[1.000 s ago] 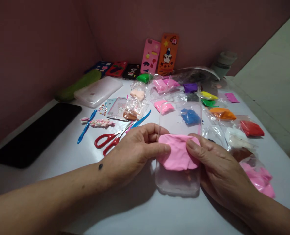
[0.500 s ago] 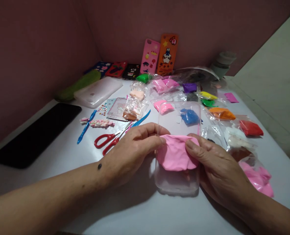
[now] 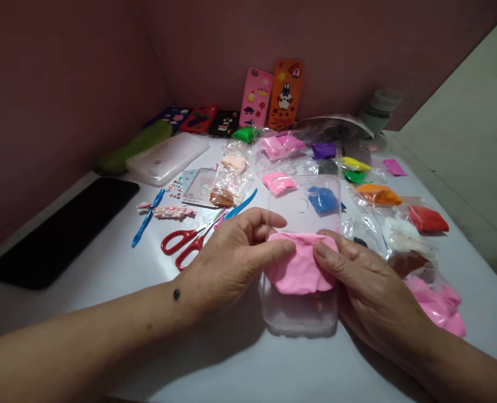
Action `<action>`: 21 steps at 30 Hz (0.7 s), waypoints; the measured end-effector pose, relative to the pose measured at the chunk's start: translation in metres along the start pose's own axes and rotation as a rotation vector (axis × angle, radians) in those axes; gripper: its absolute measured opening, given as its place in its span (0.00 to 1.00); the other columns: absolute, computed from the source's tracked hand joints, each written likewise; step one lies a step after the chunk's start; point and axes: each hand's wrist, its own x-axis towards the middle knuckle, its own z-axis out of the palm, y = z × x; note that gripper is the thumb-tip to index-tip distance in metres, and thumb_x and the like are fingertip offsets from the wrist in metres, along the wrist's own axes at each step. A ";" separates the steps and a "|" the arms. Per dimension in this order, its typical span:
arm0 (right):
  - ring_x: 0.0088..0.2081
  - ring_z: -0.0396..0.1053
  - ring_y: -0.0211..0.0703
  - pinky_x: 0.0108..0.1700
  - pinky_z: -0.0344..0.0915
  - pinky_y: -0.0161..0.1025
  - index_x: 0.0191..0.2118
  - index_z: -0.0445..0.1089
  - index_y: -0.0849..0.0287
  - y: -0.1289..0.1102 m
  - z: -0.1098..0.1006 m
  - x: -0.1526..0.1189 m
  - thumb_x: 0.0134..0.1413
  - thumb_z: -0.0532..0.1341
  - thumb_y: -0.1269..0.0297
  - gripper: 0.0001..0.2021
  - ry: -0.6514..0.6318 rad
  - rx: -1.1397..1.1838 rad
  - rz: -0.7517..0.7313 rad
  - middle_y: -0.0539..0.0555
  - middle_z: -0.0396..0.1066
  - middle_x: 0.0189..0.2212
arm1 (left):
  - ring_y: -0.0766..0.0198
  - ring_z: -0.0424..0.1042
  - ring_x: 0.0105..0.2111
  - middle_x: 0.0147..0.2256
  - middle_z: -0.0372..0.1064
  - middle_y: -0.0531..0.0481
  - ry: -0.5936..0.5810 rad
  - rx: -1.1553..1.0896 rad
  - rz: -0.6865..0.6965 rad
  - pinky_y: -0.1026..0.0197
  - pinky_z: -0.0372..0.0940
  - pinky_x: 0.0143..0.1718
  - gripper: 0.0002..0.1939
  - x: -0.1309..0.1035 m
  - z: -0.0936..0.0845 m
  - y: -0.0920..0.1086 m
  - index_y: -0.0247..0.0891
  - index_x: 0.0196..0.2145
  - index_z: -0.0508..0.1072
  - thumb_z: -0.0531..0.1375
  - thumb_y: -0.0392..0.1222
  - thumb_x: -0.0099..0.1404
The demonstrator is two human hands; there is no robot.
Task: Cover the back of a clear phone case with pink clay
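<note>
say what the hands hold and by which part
A clear phone case, by its long sides: the left hand at one, the right hand at the other, thumbs on the pink piece across it.

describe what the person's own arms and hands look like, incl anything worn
The left hand and right hand are bare, without gloves. No sleeves, watch or bracelet show on the left forearm or right forearm. A small, dark, round spot marks the left one near the wrist.

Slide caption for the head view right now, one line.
Left hand and right hand hold a flat pink clay-like sheet against a clear rectangular plastic phone case.
</note>
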 end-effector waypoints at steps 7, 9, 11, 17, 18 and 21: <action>0.25 0.57 0.34 0.26 0.55 0.32 0.29 0.65 0.58 -0.001 0.000 -0.001 0.60 0.60 0.60 0.10 0.009 0.029 0.018 0.47 0.62 0.24 | 0.71 0.63 0.25 0.24 0.65 0.57 0.046 0.134 0.081 0.68 0.57 0.27 0.12 -0.002 0.000 0.000 0.38 0.43 0.69 0.61 0.43 0.62; 0.25 0.57 0.35 0.26 0.56 0.32 0.29 0.66 0.58 -0.001 0.000 -0.001 0.60 0.60 0.60 0.10 0.014 0.017 0.007 0.48 0.62 0.25 | 0.71 0.62 0.25 0.24 0.64 0.57 0.062 0.175 0.090 0.67 0.57 0.27 0.11 -0.002 0.000 0.002 0.38 0.42 0.70 0.60 0.44 0.63; 0.25 0.58 0.35 0.27 0.56 0.32 0.30 0.67 0.58 -0.001 0.000 -0.001 0.59 0.61 0.60 0.10 0.015 0.012 -0.006 0.48 0.63 0.25 | 0.70 0.63 0.26 0.24 0.65 0.56 0.090 0.232 0.116 0.67 0.57 0.28 0.09 -0.002 -0.001 0.003 0.38 0.38 0.73 0.59 0.44 0.64; 0.24 0.57 0.35 0.25 0.56 0.31 0.28 0.66 0.57 -0.001 0.002 0.000 0.59 0.61 0.59 0.11 0.031 0.025 0.010 0.48 0.62 0.24 | 0.66 0.66 0.28 0.28 0.68 0.53 0.033 0.117 0.079 0.64 0.59 0.30 0.13 -0.002 -0.003 0.004 0.37 0.42 0.71 0.62 0.44 0.60; 0.24 0.57 0.35 0.25 0.56 0.31 0.28 0.66 0.57 -0.001 0.002 0.000 0.59 0.61 0.59 0.11 0.030 0.023 0.011 0.48 0.62 0.24 | 0.67 0.66 0.28 0.27 0.68 0.54 0.024 0.093 0.063 0.65 0.59 0.30 0.15 -0.002 -0.003 0.003 0.37 0.43 0.70 0.63 0.42 0.59; 0.25 0.58 0.35 0.25 0.56 0.31 0.29 0.66 0.57 -0.002 0.001 0.001 0.60 0.61 0.59 0.10 0.021 0.019 0.013 0.48 0.63 0.24 | 0.69 0.64 0.26 0.27 0.66 0.55 0.035 0.132 0.070 0.66 0.57 0.28 0.15 -0.002 -0.002 0.000 0.37 0.44 0.69 0.63 0.40 0.59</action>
